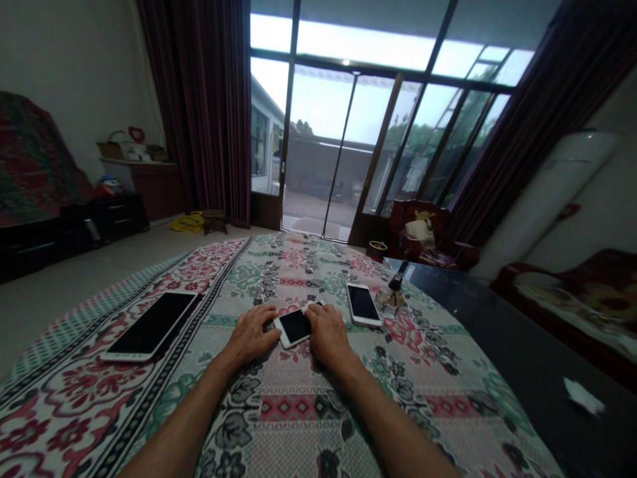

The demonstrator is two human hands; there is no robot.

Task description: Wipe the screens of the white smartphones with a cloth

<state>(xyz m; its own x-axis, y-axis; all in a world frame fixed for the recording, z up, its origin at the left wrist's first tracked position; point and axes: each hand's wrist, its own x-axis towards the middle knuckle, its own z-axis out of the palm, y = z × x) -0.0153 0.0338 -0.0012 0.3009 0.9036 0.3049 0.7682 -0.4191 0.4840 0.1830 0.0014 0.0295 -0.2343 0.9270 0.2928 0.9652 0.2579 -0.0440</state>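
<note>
A white smartphone [294, 327] with a dark screen lies on the patterned cloth between my two hands, tilted slightly. My left hand [255, 334] grips its left end, thumb near the lower corner. Over its right end my right hand [327, 332] is curled, its fingers covering that side of the phone. Just right of it rests a second white smartphone [363, 305], screen up and dark. Farther left lies a larger white phone [152, 325], also with a dark screen.
The floral cloth [293, 438] covers the table. A small glass object with a black upright part [397, 279] stands beyond the right phone. A dark tabletop [502, 345] adjoins on the right, bearing a white crumpled piece [584, 397]. Glass doors [323, 159] are ahead.
</note>
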